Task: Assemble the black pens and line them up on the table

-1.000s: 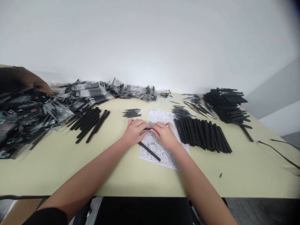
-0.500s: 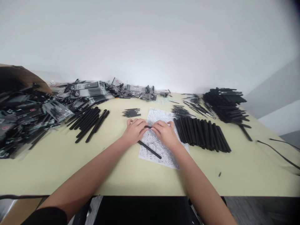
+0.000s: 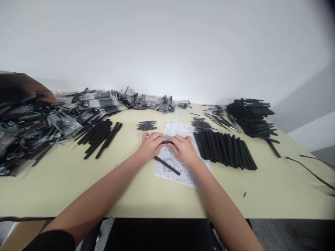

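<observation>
My left hand point(image 3: 149, 146) and my right hand point(image 3: 184, 149) meet over a scribbled sheet of paper point(image 3: 172, 127). Between them their fingertips pinch a short visible stretch of a black pen point(image 3: 166, 142); its ends are hidden by the fingers. Another black pen piece point(image 3: 169, 166) lies slantwise on the paper, its upper end close to my left hand. Just beyond that hand, thin black refills point(image 3: 147, 125) lie in a small bunch. A row of thick black pens point(image 3: 225, 148) lies to the right of my right hand.
Black pens point(image 3: 101, 137) lie at the left, beside heaped plastic packets point(image 3: 34, 129) and a cardboard box point(image 3: 39, 87). More refills point(image 3: 202, 123) and a tall stack of black pens point(image 3: 251, 113) stand back right. Cables point(image 3: 310, 169) cross the right edge. One tiny black piece point(image 3: 244, 194) lies front right.
My right hand's fingers have shifted slightly around the black pen, which both hands still pinch. The other pen piece and the piles have not moved.
</observation>
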{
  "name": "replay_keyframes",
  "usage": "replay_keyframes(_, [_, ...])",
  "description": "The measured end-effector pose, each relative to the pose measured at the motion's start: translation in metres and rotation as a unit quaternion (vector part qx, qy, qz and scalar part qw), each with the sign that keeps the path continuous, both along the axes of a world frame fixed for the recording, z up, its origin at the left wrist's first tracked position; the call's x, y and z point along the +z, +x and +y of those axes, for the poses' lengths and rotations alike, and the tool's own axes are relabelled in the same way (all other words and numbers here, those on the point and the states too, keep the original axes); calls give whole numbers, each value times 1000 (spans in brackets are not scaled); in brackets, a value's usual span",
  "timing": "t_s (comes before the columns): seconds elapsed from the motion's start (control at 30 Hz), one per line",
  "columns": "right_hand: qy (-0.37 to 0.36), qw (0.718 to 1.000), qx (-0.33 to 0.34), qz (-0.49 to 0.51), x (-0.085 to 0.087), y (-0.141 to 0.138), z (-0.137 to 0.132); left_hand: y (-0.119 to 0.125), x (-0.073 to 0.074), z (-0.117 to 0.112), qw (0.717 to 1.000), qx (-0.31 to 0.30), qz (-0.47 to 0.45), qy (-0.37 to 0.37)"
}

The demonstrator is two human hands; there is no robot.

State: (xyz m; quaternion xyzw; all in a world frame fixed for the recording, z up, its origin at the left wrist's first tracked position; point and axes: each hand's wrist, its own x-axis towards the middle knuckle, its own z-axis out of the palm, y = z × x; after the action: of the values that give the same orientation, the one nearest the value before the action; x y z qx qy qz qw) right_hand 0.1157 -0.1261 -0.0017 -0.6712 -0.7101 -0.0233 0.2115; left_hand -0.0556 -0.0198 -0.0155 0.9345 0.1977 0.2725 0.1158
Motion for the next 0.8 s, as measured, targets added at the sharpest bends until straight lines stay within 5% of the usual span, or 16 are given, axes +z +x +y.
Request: replay_keyframes(0.8, [18, 1000, 14, -5, 2, 5, 1, 2, 8, -4, 999, 24, 33, -36])
